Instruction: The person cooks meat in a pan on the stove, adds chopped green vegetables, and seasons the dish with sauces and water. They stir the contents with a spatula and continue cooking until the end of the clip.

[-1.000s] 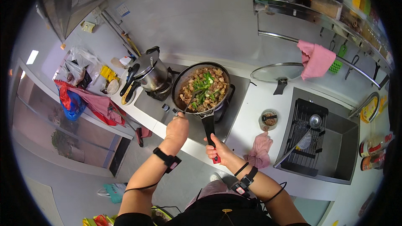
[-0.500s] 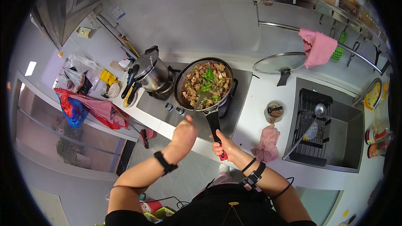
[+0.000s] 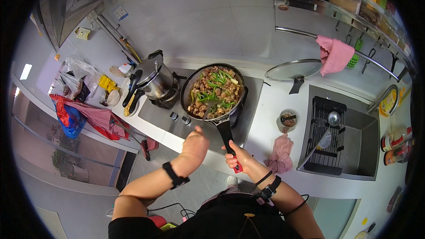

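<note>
One round steel pot (image 3: pixel 153 79); the left grip (image 3: pixel 195 147), clenched around one thin utensil (image 3: pixel 206 112); one dark pan (image 3: pixel 186 92) of chunky brown food and green strips (image 3: pixel 217 78) on the metal stove (image 3: pixel 252 110); the right grip (image 3: pixel 239 156), grasping the pan's smooth handle (image 3: pixel 225 130); one round glass lid (image 3: pixel 287 70).

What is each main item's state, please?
Round black frying pan, uncovered, holding brown-and-green food
Silver metal pressure cooker, lidded
Clear glass lid, off the pan
Pink counter cloth, crumpled
Pink rail cloth, hanging
Long silver metal ladle, unheld
Right hand, closed around black pan handle
Left hand, closed
</note>
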{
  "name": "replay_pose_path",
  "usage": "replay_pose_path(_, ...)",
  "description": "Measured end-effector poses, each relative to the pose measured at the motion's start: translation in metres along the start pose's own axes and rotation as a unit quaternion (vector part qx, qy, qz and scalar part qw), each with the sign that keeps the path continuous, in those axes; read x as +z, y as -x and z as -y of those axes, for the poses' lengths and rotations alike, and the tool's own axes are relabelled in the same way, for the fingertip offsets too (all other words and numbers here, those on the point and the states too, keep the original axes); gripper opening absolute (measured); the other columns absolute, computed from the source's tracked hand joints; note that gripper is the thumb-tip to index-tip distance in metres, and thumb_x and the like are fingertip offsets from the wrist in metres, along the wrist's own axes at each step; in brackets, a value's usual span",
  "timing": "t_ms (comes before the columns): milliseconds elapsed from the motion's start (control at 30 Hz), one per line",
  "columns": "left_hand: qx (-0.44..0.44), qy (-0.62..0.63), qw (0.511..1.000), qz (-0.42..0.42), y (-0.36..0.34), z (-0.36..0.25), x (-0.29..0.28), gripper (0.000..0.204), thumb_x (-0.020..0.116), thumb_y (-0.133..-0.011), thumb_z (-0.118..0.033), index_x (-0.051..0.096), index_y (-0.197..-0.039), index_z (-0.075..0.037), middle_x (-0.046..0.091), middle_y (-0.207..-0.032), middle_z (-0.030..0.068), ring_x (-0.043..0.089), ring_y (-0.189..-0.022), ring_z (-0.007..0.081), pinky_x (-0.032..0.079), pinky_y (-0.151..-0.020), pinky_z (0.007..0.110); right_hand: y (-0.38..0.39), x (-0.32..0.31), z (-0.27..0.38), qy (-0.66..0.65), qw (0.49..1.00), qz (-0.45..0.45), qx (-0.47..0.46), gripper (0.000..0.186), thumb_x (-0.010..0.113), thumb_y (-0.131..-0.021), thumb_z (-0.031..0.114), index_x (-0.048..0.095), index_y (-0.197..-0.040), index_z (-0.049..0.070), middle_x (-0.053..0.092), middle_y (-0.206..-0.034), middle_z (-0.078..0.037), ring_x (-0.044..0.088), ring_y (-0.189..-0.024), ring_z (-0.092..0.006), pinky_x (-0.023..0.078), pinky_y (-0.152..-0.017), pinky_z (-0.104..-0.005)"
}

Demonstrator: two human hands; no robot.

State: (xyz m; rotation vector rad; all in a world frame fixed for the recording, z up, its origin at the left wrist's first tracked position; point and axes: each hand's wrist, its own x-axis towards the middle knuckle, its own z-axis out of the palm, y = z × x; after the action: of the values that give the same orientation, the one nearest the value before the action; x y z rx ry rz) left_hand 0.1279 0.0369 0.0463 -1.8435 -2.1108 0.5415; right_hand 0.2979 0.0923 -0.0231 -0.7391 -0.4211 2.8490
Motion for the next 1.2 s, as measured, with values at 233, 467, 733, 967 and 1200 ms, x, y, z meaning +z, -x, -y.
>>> replay_pose_path(233, -0.069, 0.080, 0.994, 0.023, -0.060, 0.024, 0.000, 0.039, 0.050, -0.083, -0.006, 0.045, -0.114, 0.017, 0.062, -0.074, 0.0141, 0.064, -0.064, 0.0221, 0.054, -0.055, 0.027, -0.001, -0.004, 0.001, 0.003, 1.000, 0.003, 0.006, 0.046, 0.042, -0.091, 0.052, 0.043, -0.106, 0.009, 0.034, -0.060, 0.004, 0.027, -0.045, -0.0041, 0.024, -0.041, -0.0190)
replay_pose_path(467, -0.020, 0.083, 0.996, -0.008, 0.002, 0.000, -0.009, 0.027, 0.049, -0.082, -0.003, 0.047, -0.103, 0.013, 0.059, -0.069, 0.0168, 0.064, -0.059, 0.0301, 0.053, -0.049, 0.035, 0.001, -0.003, 0.005, -0.010, 1.000, 0.009, 0.001, 0.041, 0.042, -0.092, 0.047, 0.044, -0.110, 0.011, 0.041, -0.068, 0.000, 0.031, -0.047, -0.0058, 0.026, -0.041, -0.0196)
replay_pose_path(733, -0.038, 0.095, 0.994, 0.045, -0.057, 0.087, -0.053, 0.014, 0.054, -0.079, -0.011, 0.063, -0.082, -0.001, 0.064, -0.078, 0.0202, 0.064, -0.072, 0.0346, 0.053, -0.063, 0.042, 0.004, -0.004, 0.005, -0.008, 0.999, -0.015, -0.051, 0.021, 0.043, -0.096, 0.032, 0.039, -0.113, 0.021, 0.054, -0.088, -0.007, 0.038, -0.057, -0.0093, 0.032, -0.045, -0.0207)
replay_pose_path(967, -0.081, 0.140, 0.987, 0.001, -0.077, 0.166, -0.044, 0.020, 0.062, -0.076, -0.018, 0.063, -0.081, 0.002, 0.060, -0.075, 0.0241, 0.059, -0.075, 0.0403, 0.048, -0.069, 0.046, 0.007, -0.006, 0.008, -0.007, 0.999, 0.010, -0.030, 0.016, 0.041, -0.096, 0.031, 0.036, -0.110, 0.026, 0.045, -0.079, -0.003, 0.034, -0.054, -0.0069, 0.028, -0.045, -0.0190)
replay_pose_path(1200, -0.029, 0.152, 0.988, -0.031, -0.178, 0.192, -0.003, 0.023, 0.063, -0.075, -0.019, 0.066, -0.084, 0.002, 0.063, -0.082, 0.0233, 0.060, -0.082, 0.0382, 0.049, -0.076, 0.044, 0.009, -0.004, 0.010, 0.016, 0.999, -0.001, -0.028, 0.029, 0.040, -0.096, 0.032, 0.031, -0.124, 0.030, 0.045, -0.078, -0.002, 0.031, -0.053, -0.0055, 0.027, -0.043, -0.0183)
